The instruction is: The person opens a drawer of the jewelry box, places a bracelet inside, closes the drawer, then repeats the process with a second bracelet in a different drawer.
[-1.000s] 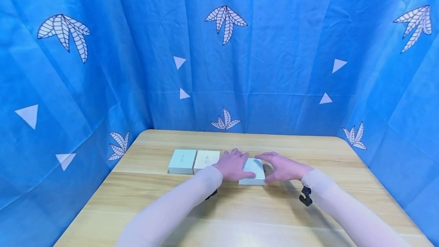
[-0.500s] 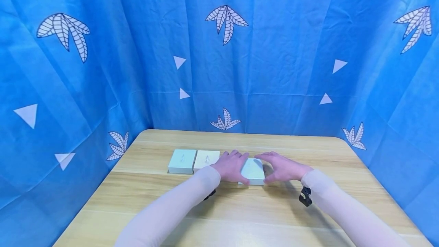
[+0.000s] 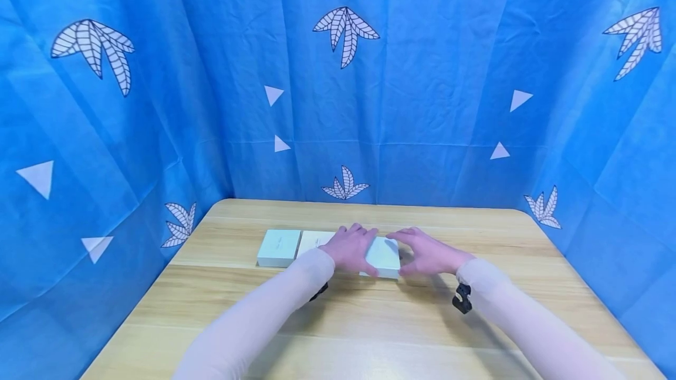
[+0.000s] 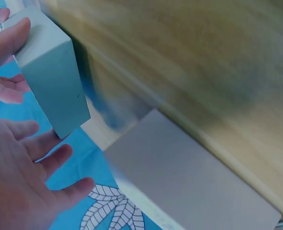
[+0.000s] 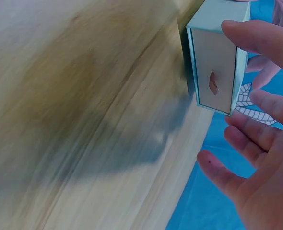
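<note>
A pale mint drawer box (image 3: 384, 255) lies flat on the table between my two hands. My left hand (image 3: 348, 249) pinches its left side, with the thumb on the near edge and fingers at the far edge. At the other end, my right hand (image 3: 430, 252) holds it by thumb and fingertips. The right wrist view shows the drawer box (image 5: 212, 52) end-on, with a small ribbon tab (image 5: 213, 84) on its white drawer front. The left wrist view has its plain mint side (image 4: 55, 86) and, beside it, a cream box (image 4: 189, 172), partly behind my left hand in the head view.
A second mint box (image 3: 279, 247) stands left of the cream box, in line with it. The wooden table (image 3: 369, 333) runs back to a blue patterned curtain (image 3: 422, 75), which also hangs along both sides. Black wrist cameras (image 3: 462, 299) sit under the sleeves.
My left thumb has come down from the box's top to its near edge. Both hands have since shifted the drawer box a little left and away, closer to the cream box.
</note>
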Demonstrator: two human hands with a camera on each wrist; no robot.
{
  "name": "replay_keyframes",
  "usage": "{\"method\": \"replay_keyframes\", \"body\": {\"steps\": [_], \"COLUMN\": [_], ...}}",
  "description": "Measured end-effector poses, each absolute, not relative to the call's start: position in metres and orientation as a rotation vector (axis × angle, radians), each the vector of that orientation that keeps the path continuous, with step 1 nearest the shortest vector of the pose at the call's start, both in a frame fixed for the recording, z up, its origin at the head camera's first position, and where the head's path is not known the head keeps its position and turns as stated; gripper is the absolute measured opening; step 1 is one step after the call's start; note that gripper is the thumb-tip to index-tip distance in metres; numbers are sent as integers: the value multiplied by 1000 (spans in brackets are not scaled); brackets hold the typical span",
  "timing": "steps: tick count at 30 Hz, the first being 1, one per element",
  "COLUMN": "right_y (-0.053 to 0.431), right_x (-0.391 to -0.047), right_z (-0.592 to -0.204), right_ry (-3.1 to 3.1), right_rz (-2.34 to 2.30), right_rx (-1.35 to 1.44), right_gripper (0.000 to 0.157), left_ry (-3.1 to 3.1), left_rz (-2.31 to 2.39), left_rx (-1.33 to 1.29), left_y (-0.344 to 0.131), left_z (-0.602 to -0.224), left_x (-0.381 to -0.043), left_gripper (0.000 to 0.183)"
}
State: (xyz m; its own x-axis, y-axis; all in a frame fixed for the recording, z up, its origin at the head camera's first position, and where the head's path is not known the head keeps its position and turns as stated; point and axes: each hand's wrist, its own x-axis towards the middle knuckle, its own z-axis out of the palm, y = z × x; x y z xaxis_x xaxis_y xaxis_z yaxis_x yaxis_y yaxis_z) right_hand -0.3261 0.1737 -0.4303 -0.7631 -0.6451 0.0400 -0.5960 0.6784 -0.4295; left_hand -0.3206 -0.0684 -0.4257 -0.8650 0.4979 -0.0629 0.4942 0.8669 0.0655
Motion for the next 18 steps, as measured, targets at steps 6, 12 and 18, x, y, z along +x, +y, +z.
{"method": "replay_keyframes", "body": {"steps": [6,12,18], "right_y": [164,154,145], "right_x": [-332,-336,-337], "right_z": [-429,-435,-433], "right_ry": [2785,2796,2801], "right_rz": [-666,-632,-636], "right_rx": [-1028,-1061,-1059], "right_gripper": [89,87,89], "left_ry": [2945,2919,2924], "left_rz": [107,130,135], "left_rx": [754,703,672], "left_y": [-76,-84,-91], "left_z": [-417,-421,-423], "left_x": [-325,-328,-333], "left_gripper": [110,108,110]}}
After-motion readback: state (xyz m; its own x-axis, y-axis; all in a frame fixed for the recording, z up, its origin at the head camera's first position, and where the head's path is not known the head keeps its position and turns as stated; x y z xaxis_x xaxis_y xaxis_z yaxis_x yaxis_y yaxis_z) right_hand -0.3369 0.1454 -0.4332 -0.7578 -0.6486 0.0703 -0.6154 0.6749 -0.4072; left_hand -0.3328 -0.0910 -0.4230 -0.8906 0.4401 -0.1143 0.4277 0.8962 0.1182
